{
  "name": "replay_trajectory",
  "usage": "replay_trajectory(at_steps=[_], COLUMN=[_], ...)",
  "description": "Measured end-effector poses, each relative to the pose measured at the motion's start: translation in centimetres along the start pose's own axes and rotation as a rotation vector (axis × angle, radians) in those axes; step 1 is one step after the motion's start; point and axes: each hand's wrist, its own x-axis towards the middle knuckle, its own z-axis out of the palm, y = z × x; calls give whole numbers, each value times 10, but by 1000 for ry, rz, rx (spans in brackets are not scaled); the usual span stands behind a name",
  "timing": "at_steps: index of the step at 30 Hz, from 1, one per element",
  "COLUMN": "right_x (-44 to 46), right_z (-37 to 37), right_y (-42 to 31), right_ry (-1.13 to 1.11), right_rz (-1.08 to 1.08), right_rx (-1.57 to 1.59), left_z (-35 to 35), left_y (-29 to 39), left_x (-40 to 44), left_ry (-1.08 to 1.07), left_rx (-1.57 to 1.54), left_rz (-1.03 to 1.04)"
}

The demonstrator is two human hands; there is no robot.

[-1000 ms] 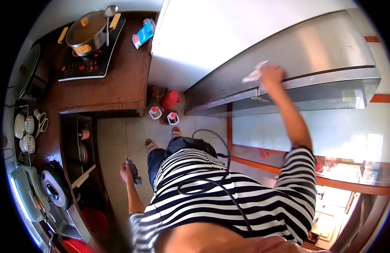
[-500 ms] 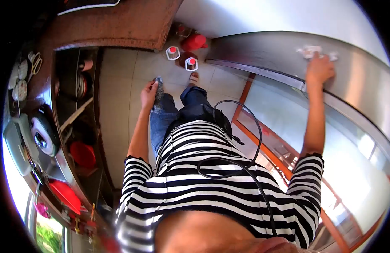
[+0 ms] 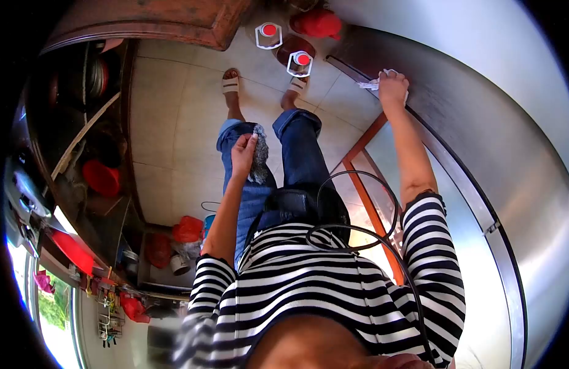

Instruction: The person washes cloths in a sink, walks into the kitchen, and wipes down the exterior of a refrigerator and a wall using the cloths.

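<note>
My right hand is closed on a crumpled white cloth, which may be tissue. The cloth rests on the near edge of the brushed metal panel, toward the panel's far end. My left hand hangs in front of my jeans, its thumb and fingers pinching a fuzzy grey cloth that dangles down. A black cable loops across my striped top.
On the tiled floor ahead stand jugs with red caps and a red container. Open wooden shelves with pans and a red bowl line the left. Below the metal panel is a glass door with a wooden frame.
My right hand has moved with the white cloth from higher on the metal panel to its edge, closer to the floor jugs. My view has shifted, showing both feet and more shelving.
</note>
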Motion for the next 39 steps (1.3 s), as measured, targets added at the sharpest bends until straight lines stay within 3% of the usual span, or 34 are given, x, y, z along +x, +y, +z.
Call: replay_trajectory(at_steps=[2,5,7,8,9,13,16,22,26,30,33,36,37,38,39], right_x=[-1,-30,-71,-98,-118,-192,-196,-133,-65,-15,28,63,78,88,98], right_z=[-4,-35,-58,-88,-165,-252,-265,-125,-42,38,77,131,158,230,228], right_y=[-10,1,30,47,55,93,91,35,-21,-67,-101,-132,-144,-167,-172], right_ry=[-82,23,-16,-9,-167,-26,-28,31,-141,-338,-435,-427,-425,-400,-456], right_rz=[-65,-51,130,185,141,233,259,198,180,132,104,98,91,201,157], right_rx=[-67,-80,37,76,-61,-61,-96,-59,-21,-16,38,166,177,257,256], left_z=[7,10,13,14,14,10,6,0,-4,-2,7,10,10,11,13], left_y=[0,-13,-18,-14,-14,-8,-9,-43,-41,-40,-57,-76,-90,-108,-114], left_x=[5,12,22,25,31,40,46,54,58,67,80,96,101,105,107], left_ry=[-25,-95,-108,-134,-142,-169,-178,-171,-156,-200,-208,-330,-318,-299,-277], left_rx=[-42,-56,-65,-128,-102,-93,-117,-147,-100,-56,16,-82,-178,-274,-371], left_rz=[-35,-43,26,-1,-2,-6,-44,-88,-78,-221,-109,-348,-423,-498,-576])
